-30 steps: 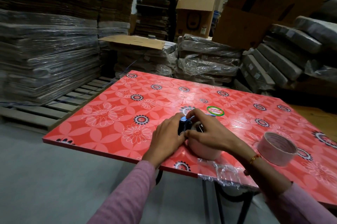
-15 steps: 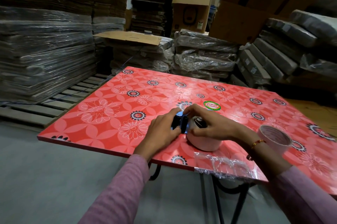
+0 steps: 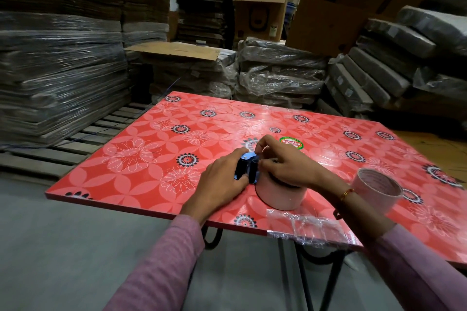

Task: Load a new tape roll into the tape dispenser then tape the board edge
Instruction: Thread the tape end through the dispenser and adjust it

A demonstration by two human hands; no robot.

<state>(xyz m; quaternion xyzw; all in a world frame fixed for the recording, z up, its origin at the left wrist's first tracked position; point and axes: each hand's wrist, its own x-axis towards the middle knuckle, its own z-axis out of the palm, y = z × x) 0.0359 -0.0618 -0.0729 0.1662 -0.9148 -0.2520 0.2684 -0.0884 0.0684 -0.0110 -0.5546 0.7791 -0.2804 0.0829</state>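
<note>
Both hands on tape dispenser

Black-and-blue tape dispenser mostly covered by both hands; its mechanism unreadable. Top of white tape roll hidden under right hand. Red floral board cut off at right edge. Left-side wrapped stacks blurred.

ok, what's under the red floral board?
A dark metal stand shows below the red floral board's near edge, with grey floor beneath. How the stand meets the board is hidden by the board itself and by crumpled clear film wrapped over the edge.
</note>
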